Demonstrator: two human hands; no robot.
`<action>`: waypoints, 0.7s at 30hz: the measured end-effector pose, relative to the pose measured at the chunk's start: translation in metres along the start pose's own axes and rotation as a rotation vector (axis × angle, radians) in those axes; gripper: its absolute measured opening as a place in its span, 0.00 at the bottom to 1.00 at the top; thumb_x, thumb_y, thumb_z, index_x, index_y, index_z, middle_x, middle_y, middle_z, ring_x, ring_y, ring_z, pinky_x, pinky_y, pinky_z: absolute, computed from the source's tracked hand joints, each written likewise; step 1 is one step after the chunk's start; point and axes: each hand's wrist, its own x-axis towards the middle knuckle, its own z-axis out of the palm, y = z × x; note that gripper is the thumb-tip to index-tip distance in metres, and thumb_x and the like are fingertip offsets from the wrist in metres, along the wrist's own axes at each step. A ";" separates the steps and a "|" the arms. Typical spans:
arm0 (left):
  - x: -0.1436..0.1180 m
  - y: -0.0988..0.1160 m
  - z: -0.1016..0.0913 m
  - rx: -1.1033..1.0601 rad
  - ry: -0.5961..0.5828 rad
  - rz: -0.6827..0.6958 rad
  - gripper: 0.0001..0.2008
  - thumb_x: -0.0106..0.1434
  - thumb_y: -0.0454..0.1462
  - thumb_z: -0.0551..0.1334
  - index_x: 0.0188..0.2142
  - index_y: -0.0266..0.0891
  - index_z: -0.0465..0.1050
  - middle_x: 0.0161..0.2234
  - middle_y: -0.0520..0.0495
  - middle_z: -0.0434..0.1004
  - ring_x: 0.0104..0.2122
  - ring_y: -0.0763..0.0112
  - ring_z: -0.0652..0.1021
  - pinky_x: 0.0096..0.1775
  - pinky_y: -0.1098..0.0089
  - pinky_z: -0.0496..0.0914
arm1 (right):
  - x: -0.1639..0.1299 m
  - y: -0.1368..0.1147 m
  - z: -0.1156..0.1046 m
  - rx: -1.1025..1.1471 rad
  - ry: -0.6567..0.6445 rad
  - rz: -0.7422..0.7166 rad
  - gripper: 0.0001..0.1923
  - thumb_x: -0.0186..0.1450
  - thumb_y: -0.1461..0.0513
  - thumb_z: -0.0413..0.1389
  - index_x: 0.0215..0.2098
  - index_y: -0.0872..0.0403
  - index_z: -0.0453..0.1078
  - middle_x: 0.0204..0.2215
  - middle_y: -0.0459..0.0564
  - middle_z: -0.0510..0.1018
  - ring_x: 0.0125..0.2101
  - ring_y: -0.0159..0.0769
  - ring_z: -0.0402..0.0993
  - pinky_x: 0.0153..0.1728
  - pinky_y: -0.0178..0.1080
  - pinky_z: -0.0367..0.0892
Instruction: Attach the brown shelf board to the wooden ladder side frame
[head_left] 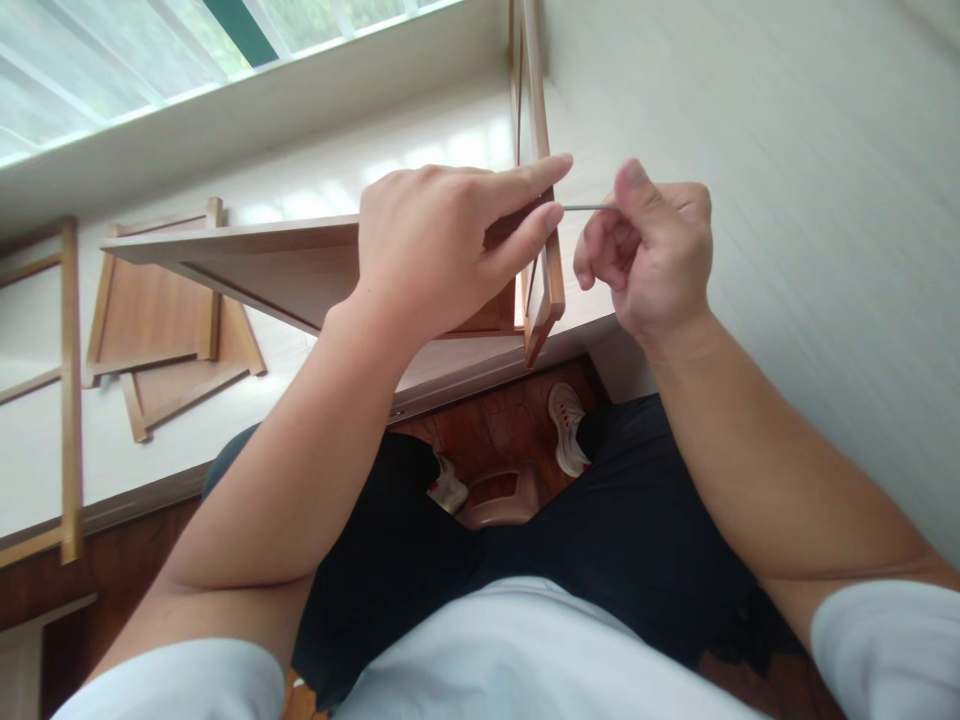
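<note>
My left hand (442, 245) lies over the top edge of a wooden panel (277, 262), its thumb on the near side and its index finger stretched past a wooden end frame (553, 270). The other fingers are hidden, and the hand appears to grip the panel at this corner. To the right of the frame, my right hand (652, 250) is closed, pinching a thin grey metal rod that looks like a hex key (589, 207) between thumb and fingers. The rod runs level towards the end frame, close to my left thumb; whatever lies inside the right fist is hidden.
Several wooden panels (161, 310) overlap on the pale window ledge (315, 180). A wooden frame (71, 400) leans at the far left. A pale wall (795, 220) rises on the right. Below the ledge are my shoes and a brown plastic stool (499, 495).
</note>
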 end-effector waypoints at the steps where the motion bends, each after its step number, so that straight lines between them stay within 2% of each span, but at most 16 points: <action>1: 0.000 0.000 0.000 0.002 0.001 0.002 0.25 0.72 0.54 0.50 0.62 0.55 0.73 0.30 0.50 0.80 0.34 0.67 0.76 0.39 0.66 0.58 | 0.000 0.000 0.000 -0.002 -0.007 0.007 0.36 0.65 0.33 0.49 0.18 0.53 0.67 0.10 0.42 0.61 0.10 0.25 0.57 0.13 0.34 0.50; 4: 0.000 0.001 0.000 0.004 0.005 0.001 0.25 0.72 0.54 0.50 0.62 0.54 0.74 0.33 0.49 0.82 0.34 0.68 0.77 0.38 0.66 0.58 | 0.001 0.000 -0.002 0.021 -0.024 0.017 0.36 0.66 0.34 0.49 0.18 0.53 0.67 0.09 0.42 0.60 0.10 0.26 0.57 0.13 0.35 0.52; 9: -0.001 0.001 -0.001 0.021 0.020 0.006 0.23 0.73 0.54 0.51 0.61 0.60 0.73 0.33 0.52 0.83 0.31 0.71 0.76 0.35 0.67 0.55 | 0.002 0.000 -0.004 0.076 -0.081 0.028 0.35 0.67 0.35 0.49 0.18 0.53 0.68 0.08 0.42 0.58 0.10 0.28 0.57 0.13 0.38 0.53; 16: -0.002 0.000 -0.001 0.019 0.043 0.035 0.23 0.73 0.54 0.51 0.61 0.59 0.73 0.34 0.52 0.84 0.28 0.72 0.73 0.33 0.65 0.51 | -0.002 0.004 0.000 0.078 -0.084 0.024 0.32 0.65 0.34 0.51 0.21 0.50 0.64 0.12 0.42 0.56 0.12 0.29 0.56 0.15 0.38 0.57; 21: -0.003 -0.002 0.001 0.011 0.062 0.057 0.23 0.73 0.54 0.50 0.60 0.59 0.74 0.26 0.51 0.79 0.27 0.71 0.72 0.33 0.64 0.52 | -0.006 0.005 0.000 0.082 -0.089 0.005 0.36 0.63 0.30 0.44 0.23 0.51 0.64 0.14 0.44 0.58 0.14 0.30 0.60 0.17 0.39 0.59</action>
